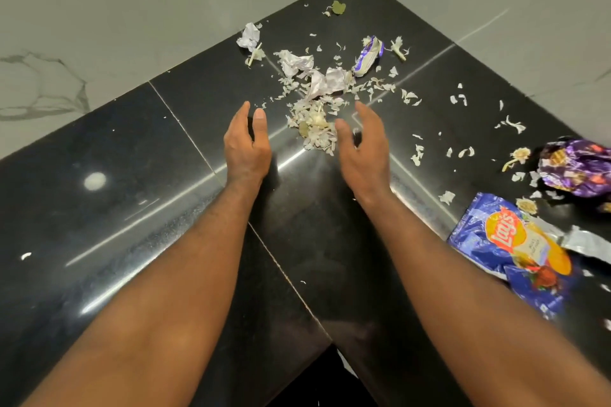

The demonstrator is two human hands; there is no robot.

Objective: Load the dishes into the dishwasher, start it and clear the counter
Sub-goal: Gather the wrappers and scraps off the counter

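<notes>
Black counter [99, 225]: left hand [246, 149], right hand [365, 149] flank peel pile [314, 125], fingers straight, empty.

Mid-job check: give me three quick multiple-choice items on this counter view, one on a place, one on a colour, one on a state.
1. Where does the Lay's bag lie?
A) right of the right forearm
B) between the hands
C) in the far corner

2. What colour is the counter?
A) white
B) black
C) brown

3. How are the left hand and the right hand?
A) both open, holding nothing
B) left grips a wrapper
C) right pinches the bag

Answers: 1 A, the bag lies flat on the counter beside that forearm. 2 B, the slabs are glossy black. 3 A, relaxed fingers flank the pile of peels without gripping anything.
</notes>
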